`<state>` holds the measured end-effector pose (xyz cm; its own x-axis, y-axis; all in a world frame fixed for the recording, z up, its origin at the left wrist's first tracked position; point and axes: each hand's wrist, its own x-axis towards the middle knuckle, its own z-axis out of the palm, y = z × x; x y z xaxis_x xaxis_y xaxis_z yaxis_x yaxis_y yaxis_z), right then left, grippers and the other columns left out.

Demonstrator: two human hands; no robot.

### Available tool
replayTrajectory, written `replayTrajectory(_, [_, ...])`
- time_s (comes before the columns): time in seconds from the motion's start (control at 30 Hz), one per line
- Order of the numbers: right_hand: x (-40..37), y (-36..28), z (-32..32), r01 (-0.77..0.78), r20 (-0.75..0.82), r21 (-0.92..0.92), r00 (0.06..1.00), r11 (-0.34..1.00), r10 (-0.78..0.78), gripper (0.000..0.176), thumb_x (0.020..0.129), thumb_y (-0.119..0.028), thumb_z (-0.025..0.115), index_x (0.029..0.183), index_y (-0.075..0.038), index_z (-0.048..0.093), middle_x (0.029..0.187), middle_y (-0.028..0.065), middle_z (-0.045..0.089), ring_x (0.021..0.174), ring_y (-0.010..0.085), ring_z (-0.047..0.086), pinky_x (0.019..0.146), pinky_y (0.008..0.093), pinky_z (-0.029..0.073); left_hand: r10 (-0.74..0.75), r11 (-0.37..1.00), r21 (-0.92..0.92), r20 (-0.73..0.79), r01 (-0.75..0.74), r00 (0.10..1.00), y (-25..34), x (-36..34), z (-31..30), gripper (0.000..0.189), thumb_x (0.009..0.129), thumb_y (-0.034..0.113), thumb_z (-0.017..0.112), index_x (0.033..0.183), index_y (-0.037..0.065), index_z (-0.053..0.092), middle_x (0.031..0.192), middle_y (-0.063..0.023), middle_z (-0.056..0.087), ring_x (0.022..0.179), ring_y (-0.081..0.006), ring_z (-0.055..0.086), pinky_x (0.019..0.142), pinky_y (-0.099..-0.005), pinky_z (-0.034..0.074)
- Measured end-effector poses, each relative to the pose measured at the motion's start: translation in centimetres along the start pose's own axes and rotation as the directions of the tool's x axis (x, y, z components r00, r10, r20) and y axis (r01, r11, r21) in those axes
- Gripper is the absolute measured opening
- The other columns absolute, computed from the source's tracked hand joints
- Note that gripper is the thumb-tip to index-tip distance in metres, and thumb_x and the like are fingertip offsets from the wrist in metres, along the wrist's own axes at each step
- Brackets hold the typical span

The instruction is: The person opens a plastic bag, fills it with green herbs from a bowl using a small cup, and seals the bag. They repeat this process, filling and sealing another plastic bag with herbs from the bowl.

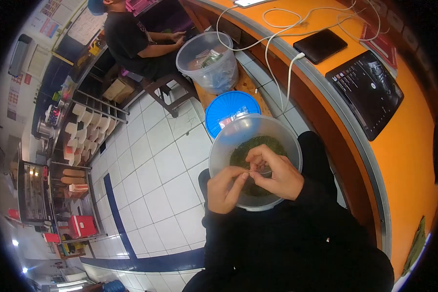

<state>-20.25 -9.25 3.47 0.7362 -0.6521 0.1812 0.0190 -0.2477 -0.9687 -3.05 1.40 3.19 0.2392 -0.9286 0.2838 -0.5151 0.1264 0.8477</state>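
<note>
My left hand (225,191) and my right hand (278,174) meet above a translucent plastic tub (221,146). Thumb and forefinger are pinched together on each hand, with the fingertips almost touching. Between them is something tiny and pale, too small to name. Inside the tub, below my hands, lies dark green, crumbled leafy stuff (263,142), partly hidden by my right hand. Just beyond the tub's rim is a round blue lid (224,108) with small clear plastic packets (232,118) on it.
A second clear tub (185,61) holding packets stands on a wooden bench (246,80). To the right, an orange counter (413,160) carries a tablet (367,92), a black phone (320,46) and white cables. Another person (126,44) sits on a stool (168,92) at far left.
</note>
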Motion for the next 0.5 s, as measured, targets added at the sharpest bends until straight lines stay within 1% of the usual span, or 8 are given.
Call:
replayTrajectory(0.1, [0.1, -0.2, -0.1, 0.012, -0.015, 0.013, 1.0, 1.0, -0.012, 0.032, 0.095, 0.0, 0.068, 0.124, -0.004, 0.054, 0.095, 0.0106, 0.067, 0.093, 0.0215, 0.072, 0.086, 0.0368, 0.057, 0.008, 1.0, 0.019, -0.047, -0.007, 0.999, -0.3, -0.3, -0.5, 0.01, 0.095, 0.006, 0.074, 0.099, -0.003, 0.074, 0.092, -0.0135, 0.075, 0.084, -0.0219, 0.071, 0.079, -0.0311, 0.053])
replayTrajectory(0.17, [0.1, -0.6, -0.4, -0.047, 0.014, 0.025, 0.999, 0.999, 0.047, 0.032, 0.095, 0.001, 0.068, 0.123, -0.004, 0.054, 0.094, 0.0101, 0.068, 0.093, 0.0214, 0.073, 0.087, 0.0365, 0.057, 0.027, 0.999, 0.036, -0.113, -0.023, 0.993, -0.7, -0.4, -1.0, 0.009, 0.094, 0.005, 0.074, 0.098, -0.003, 0.074, 0.091, -0.0127, 0.075, 0.081, -0.0195, 0.068, 0.076, -0.0297, 0.051])
replayTrajectory(0.27, [0.2, -0.3, -0.6, -0.03, -0.002, 0.022, 1.0, 0.999, 0.03, 0.033, 0.095, 0.001, 0.068, 0.124, -0.004, 0.054, 0.094, 0.0094, 0.07, 0.093, 0.0213, 0.073, 0.087, 0.0367, 0.057, 0.026, 0.997, 0.069, -0.145, -0.016, 0.989, -0.7, -0.4, -1.6, 0.009, 0.094, 0.006, 0.074, 0.096, -0.003, 0.073, 0.089, -0.0112, 0.074, 0.078, -0.0171, 0.065, 0.073, -0.0283, 0.049])
replayTrajectory(0.3, [0.2, -0.2, -0.8, -0.035, -0.003, 0.024, 0.999, 0.999, 0.035, 0.033, 0.095, 0.001, 0.068, 0.124, -0.004, 0.054, 0.094, 0.0094, 0.07, 0.093, 0.0213, 0.073, 0.087, 0.0367, 0.057, 0.022, 0.998, 0.068, -0.142, -0.012, 0.99, -0.7, -0.3, -1.9, 0.009, 0.094, 0.006, 0.074, 0.096, -0.003, 0.073, 0.089, -0.0112, 0.074, 0.078, -0.0171, 0.065, 0.073, -0.0283, 0.049])
replayTrajectory(0.37, [0.3, -0.2, -0.9, -0.056, 0.003, 0.038, 0.998, 0.998, 0.056, 0.033, 0.094, 0.001, 0.069, 0.124, -0.004, 0.055, 0.094, 0.0093, 0.071, 0.093, 0.0214, 0.074, 0.088, 0.0372, 0.057, 0.018, 0.991, 0.132, -0.142, 0.001, 0.99, -0.9, -0.2, -2.4, 0.005, 0.093, 0.002, 0.074, 0.097, -0.001, 0.075, 0.089, -0.0128, 0.074, 0.075, -0.0229, 0.067, 0.07, -0.0304, 0.052])
replayTrajectory(0.4, [0.4, -0.2, -1.1, -0.06, 0.002, 0.04, 0.998, 0.997, 0.06, 0.033, 0.094, 0.001, 0.069, 0.124, -0.004, 0.055, 0.094, 0.0093, 0.071, 0.093, 0.0214, 0.074, 0.088, 0.0372, 0.057, 0.023, 0.994, 0.105, -0.174, -0.005, 0.984, -1.4, -0.2, -2.3, 0.005, 0.094, 0.003, 0.073, 0.096, -0.001, 0.075, 0.086, -0.0124, 0.072, 0.072, -0.0203, 0.064, 0.068, -0.0301, 0.05])
replayTrajectory(0.43, [0.4, -0.2, -1.2, -0.064, -0.01, 0.031, 0.998, 0.997, 0.064, 0.033, 0.094, 0.0, 0.069, 0.123, -0.005, 0.055, 0.094, 0.0089, 0.07, 0.093, 0.0208, 0.074, 0.088, 0.0371, 0.057, 0.021, 0.995, 0.104, -0.171, -0.003, 0.985, -2.2, -0.3, -2.5, 0.005, 0.094, 0.003, 0.073, 0.096, -0.001, 0.075, 0.086, -0.0124, 0.072, 0.072, -0.0203, 0.064, 0.068, -0.0301, 0.05])
replayTrajectory(0.5, [0.3, -0.1, -2.0, -0.07, -0.024, 0.025, 0.997, 0.997, 0.071, 0.032, 0.093, 0.0, 0.07, 0.122, -0.005, 0.056, 0.093, 0.0085, 0.07, 0.093, 0.0202, 0.073, 0.088, 0.0369, 0.057, -0.06, 0.995, 0.051, -0.324, 0.08, 0.944, -3.7, -0.6, -3.8, 0.009, 0.097, 0.007, 0.068, 0.096, -0.001, 0.071, 0.086, -0.0102, 0.07, 0.073, -0.0146, 0.061, 0.065, -0.0261, 0.047])
